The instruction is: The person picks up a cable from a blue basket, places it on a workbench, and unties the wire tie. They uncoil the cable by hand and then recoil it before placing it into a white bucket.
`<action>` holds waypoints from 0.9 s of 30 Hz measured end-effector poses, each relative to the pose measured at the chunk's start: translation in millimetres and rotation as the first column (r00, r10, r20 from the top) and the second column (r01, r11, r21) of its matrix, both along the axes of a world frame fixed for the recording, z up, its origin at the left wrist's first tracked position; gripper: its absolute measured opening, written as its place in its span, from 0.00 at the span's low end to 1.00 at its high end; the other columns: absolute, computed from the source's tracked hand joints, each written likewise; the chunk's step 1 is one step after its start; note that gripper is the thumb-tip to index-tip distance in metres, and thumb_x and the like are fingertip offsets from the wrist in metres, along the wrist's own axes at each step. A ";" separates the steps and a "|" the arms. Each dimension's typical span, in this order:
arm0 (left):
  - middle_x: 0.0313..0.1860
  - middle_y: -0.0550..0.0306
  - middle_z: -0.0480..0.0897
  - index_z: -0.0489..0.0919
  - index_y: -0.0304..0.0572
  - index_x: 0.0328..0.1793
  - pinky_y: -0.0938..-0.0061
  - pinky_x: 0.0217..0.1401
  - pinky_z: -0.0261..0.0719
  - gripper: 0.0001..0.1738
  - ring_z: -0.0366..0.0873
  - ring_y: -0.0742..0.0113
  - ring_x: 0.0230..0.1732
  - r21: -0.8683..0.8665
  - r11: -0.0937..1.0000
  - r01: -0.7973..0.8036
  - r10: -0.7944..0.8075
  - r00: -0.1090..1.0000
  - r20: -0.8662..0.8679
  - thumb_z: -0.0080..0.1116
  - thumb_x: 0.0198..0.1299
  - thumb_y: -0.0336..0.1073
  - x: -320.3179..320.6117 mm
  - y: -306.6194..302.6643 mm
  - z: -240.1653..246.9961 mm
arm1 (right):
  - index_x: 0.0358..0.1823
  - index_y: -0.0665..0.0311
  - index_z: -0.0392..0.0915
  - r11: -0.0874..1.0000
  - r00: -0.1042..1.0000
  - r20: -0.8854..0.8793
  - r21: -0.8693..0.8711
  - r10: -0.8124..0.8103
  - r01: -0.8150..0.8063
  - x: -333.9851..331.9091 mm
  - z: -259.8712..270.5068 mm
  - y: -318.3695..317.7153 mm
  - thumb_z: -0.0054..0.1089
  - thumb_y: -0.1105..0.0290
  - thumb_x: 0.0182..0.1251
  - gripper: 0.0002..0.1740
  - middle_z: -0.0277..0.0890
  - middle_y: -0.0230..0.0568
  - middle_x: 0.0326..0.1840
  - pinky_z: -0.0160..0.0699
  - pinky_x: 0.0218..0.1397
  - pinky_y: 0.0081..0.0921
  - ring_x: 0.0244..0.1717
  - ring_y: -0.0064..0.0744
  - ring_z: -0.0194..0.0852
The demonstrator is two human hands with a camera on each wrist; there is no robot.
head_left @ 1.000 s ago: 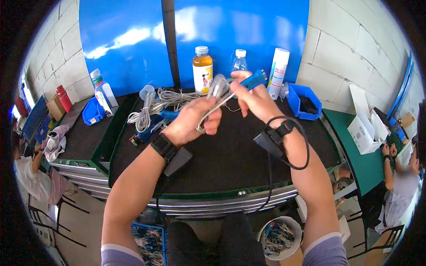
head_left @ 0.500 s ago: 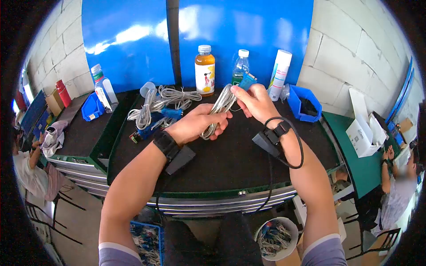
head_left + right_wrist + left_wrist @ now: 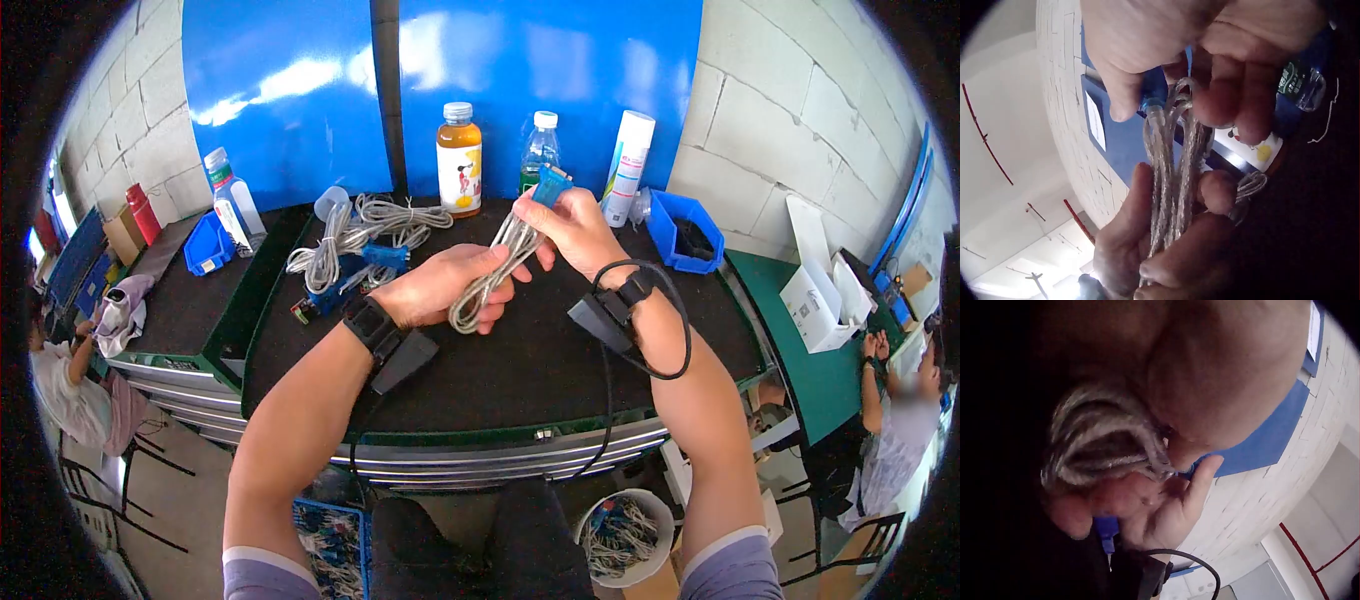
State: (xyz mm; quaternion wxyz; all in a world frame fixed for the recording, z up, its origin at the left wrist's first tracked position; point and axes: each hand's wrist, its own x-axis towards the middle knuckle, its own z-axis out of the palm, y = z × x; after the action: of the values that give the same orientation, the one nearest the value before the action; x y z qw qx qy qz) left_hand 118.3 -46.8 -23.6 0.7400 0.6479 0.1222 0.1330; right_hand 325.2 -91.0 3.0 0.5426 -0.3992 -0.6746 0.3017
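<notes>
A folded bundle of grey cable (image 3: 483, 290) is held between both hands above the black mat. My left hand (image 3: 450, 283) grips its lower part, thumb on top and fingers curled beneath; the loops (image 3: 1104, 440) show close up in the left wrist view. My right hand (image 3: 580, 228) pinches the upper end beside a blue connector (image 3: 552, 182). In the right wrist view the cable strands (image 3: 1172, 181) run between the two hands, with the blue connector partly hidden by the right hand's fingers.
Coiled cables with blue connectors (image 3: 385, 255) lie on the mat at left. Behind stand a juice bottle (image 3: 460, 165), a clear bottle (image 3: 540, 150) and a spray can (image 3: 628, 165). Blue bins (image 3: 209, 243) flank the mat. Below are a white bucket (image 3: 665, 540) and a blue crate.
The bundle has come together into a compact folded length, no longer blurred. The left hand has shifted slightly down and right along it, and the blue connector has moved down and left with the right hand.
</notes>
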 end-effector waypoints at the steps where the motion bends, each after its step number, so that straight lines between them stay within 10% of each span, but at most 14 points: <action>1: 0.26 0.65 0.70 0.74 0.41 0.53 0.75 0.26 0.71 0.28 0.70 0.73 0.23 0.000 1.000 0.001 -0.001 1.000 -0.001 0.43 0.75 0.61 2.0 0.5 -2.5 | 0.34 0.64 0.80 1.000 1.000 0.022 -0.018 -0.017 0.018 0.9 0.4 -0.2 0.64 0.54 0.71 0.19 0.78 0.32 0.21 0.64 0.15 0.21 0.13 0.18 0.68; 13: 0.31 0.65 0.73 0.74 0.37 0.53 0.77 0.33 0.73 0.16 0.73 0.75 0.29 0.423 0.900 -0.109 0.114 0.993 0.012 0.49 0.76 0.44 6.6 7.9 -11.2 | 0.41 0.67 0.79 0.979 0.964 0.238 -0.132 -0.122 0.156 -0.2 6.5 -5.6 0.64 0.60 0.71 0.15 0.77 0.33 0.26 0.66 0.17 0.19 0.16 0.18 0.70; 20: 0.27 0.67 0.68 0.71 0.40 0.50 0.74 0.30 0.68 0.11 0.65 0.74 0.25 -0.057 0.947 -0.316 0.321 0.927 0.192 0.47 0.77 0.40 2.6 11.6 -4.3 | 0.54 0.69 0.79 0.990 0.983 0.119 -0.018 -0.136 0.139 36.5 5.7 8.6 0.62 0.63 0.69 0.18 0.80 0.34 0.26 0.74 0.21 0.22 0.22 0.22 0.79; 23: 0.26 0.69 0.65 0.70 0.44 0.47 0.74 0.29 0.67 0.09 0.62 0.76 0.23 -0.235 0.923 -0.305 0.359 0.903 0.237 0.47 0.77 0.40 0.6 11.5 0.7 | 0.41 0.66 0.85 0.896 0.751 0.501 0.128 -0.429 0.426 55.4 -19.9 30.2 0.61 0.68 0.64 0.10 0.86 0.44 0.36 0.83 0.42 0.33 0.35 0.35 0.86; 27: 0.25 0.69 0.65 0.70 0.44 0.46 0.74 0.29 0.67 0.09 0.61 0.76 0.22 -0.245 0.913 -0.327 0.381 0.897 0.225 0.48 0.76 0.41 1.3 10.8 -0.2 | 0.39 0.65 0.86 0.914 0.594 0.709 0.188 -0.380 0.360 63.3 -41.6 35.7 0.64 0.68 0.59 0.10 0.85 0.50 0.40 0.81 0.52 0.39 0.45 0.48 0.84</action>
State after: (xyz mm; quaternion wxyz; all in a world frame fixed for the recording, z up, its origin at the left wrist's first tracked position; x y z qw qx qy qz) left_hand 119.6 -36.0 -23.8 0.7745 0.5124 0.1502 0.3392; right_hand 388.5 -55.2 -38.6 0.2821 -0.6102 -0.7403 -0.0111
